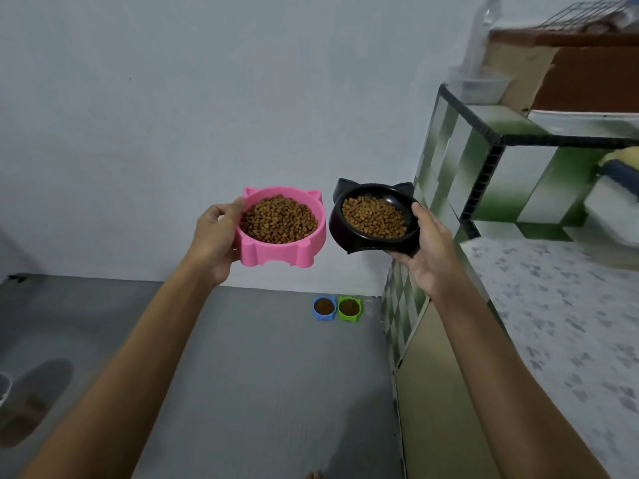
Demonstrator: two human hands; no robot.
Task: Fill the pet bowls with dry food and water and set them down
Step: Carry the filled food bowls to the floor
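My left hand grips the left side of a pink cat-eared bowl full of brown dry food, held up in the air. A black cat-eared bowl, also filled with dry food, is held by my right hand, thumb over its right rim and fingers under it. The two bowls hang side by side at chest height. Down on the grey floor by the wall stand a blue bowl and a green bowl, touching each other, both holding dry food.
A tiled counter with a speckled top rises on the right, its cabinet front beside my right arm. A clear bottle and a plastic tub sit on its upper ledge. A plain wall stands ahead. A dark mat lies at left.
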